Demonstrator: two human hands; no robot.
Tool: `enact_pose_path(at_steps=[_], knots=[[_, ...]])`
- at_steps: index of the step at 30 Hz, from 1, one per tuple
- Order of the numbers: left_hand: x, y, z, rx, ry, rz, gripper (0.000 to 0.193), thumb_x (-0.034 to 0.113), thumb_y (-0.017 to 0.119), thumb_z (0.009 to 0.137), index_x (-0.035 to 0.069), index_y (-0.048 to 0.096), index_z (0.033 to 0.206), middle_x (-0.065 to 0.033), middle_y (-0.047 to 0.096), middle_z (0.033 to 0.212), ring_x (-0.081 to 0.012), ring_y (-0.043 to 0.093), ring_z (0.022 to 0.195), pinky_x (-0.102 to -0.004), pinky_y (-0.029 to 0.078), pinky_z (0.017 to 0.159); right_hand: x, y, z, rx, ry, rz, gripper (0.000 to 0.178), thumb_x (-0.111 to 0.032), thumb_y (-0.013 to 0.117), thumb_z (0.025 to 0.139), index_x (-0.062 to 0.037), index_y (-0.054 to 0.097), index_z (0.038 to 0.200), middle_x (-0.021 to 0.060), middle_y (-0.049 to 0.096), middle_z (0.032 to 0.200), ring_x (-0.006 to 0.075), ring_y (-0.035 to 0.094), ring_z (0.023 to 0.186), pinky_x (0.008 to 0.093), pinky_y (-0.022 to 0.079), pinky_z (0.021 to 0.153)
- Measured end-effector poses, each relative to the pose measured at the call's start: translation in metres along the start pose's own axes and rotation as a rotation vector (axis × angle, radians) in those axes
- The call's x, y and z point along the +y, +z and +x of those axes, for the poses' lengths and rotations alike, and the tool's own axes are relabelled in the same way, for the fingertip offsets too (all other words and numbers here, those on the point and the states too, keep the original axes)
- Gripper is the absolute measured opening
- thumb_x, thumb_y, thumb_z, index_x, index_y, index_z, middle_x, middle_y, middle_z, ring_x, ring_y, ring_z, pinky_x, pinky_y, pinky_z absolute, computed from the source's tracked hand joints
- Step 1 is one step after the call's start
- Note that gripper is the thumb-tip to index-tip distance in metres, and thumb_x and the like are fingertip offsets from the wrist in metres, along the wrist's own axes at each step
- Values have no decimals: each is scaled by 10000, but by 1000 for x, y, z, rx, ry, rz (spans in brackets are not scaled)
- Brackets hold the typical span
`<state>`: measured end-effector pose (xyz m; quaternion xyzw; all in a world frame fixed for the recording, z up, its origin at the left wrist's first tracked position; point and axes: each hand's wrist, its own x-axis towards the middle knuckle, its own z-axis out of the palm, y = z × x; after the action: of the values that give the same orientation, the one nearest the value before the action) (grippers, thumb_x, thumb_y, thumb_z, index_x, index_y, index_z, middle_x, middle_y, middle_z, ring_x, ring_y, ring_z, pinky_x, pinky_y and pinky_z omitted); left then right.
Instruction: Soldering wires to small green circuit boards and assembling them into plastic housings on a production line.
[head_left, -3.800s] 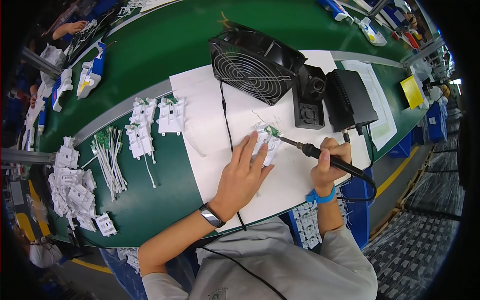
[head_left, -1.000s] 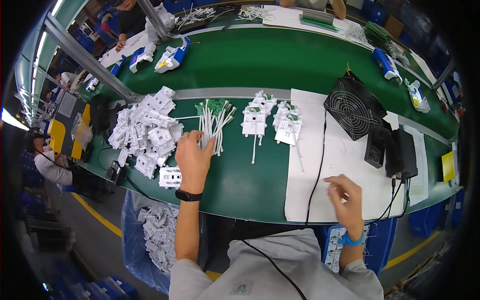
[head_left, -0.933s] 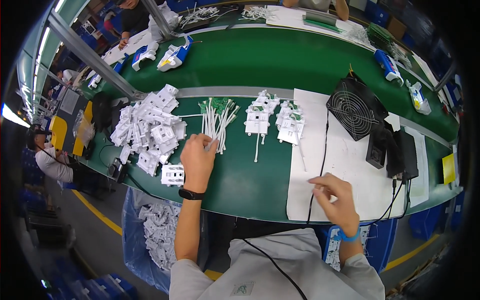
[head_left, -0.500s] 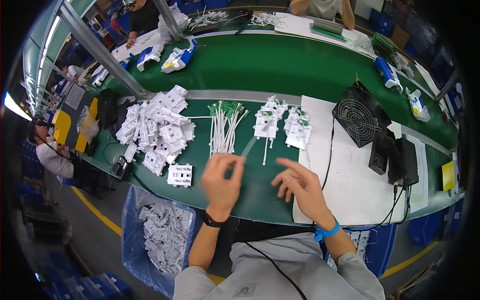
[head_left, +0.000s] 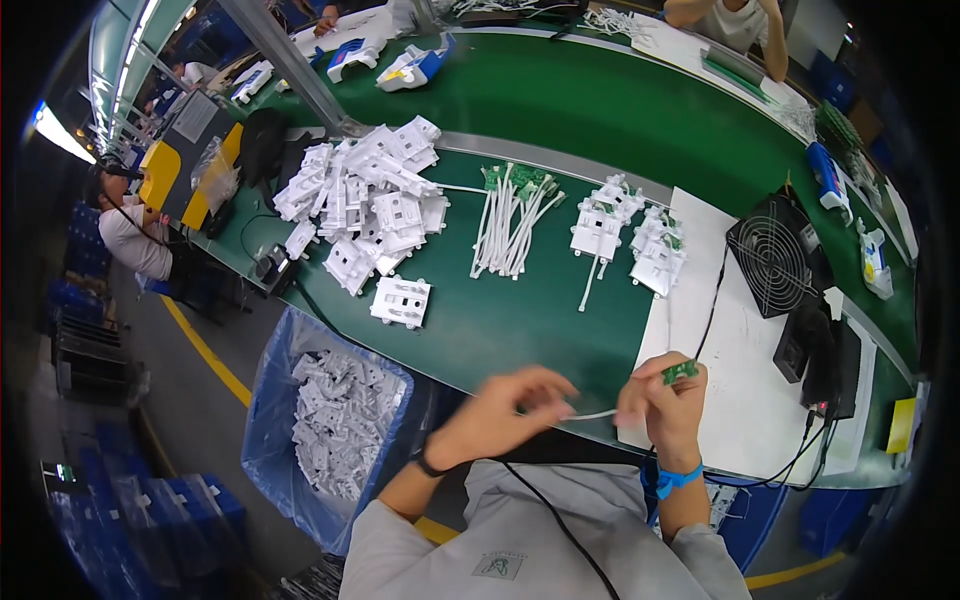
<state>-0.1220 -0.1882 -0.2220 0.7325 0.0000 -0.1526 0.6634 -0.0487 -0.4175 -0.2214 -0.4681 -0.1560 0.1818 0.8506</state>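
Near the front edge of the table, my right hand (head_left: 668, 408) is closed on a small green circuit board (head_left: 680, 373), which shows above its fingers. From that hand a short white cable (head_left: 597, 415) runs across to my left hand (head_left: 515, 408), whose thumb and fingers pinch its end, slightly blurred. Farther back lies a bunch of similar boards with white cables (head_left: 512, 230). To the right of it sit white plastic housings (head_left: 597, 235) with cables and green boards on them. One single white housing (head_left: 401, 301) lies left of my hands.
A heap of white housings (head_left: 365, 200) covers the table's left part. Below the edge stands a blue-lined bin (head_left: 395, 400) full of white parts. A black fan (head_left: 775, 262) and black power units stand on white sheeting at right. Beyond runs a green conveyor belt (head_left: 600, 110).
Both hands have come back toward the table's front edge. My right hand, empty before, now holds the circuit board, with the cable stretched between my hands. The view has shifted.
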Motion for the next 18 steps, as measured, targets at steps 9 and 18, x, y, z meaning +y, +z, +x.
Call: enact_pose_path(at_steps=[9,18], knots=[[-15,-135,-19,576,60,1012,675,105,807,769,55,551,1392,-151,498,1478,-361,465,1352,-423,394,1121,-18,14,18,104,393,-89,287,-110,516,1012,66,620,1213,-76,323,712,30,266,593,228,200,509],[-18,-133,-6,590,55,1035,653,111,804,778,61,575,1388,-162,539,1417,-359,511,1242,-430,436,1059,-20,-7,12,115,348,-153,425,-264,379,1084,38,644,1224,-66,325,721,50,262,628,221,222,558]])
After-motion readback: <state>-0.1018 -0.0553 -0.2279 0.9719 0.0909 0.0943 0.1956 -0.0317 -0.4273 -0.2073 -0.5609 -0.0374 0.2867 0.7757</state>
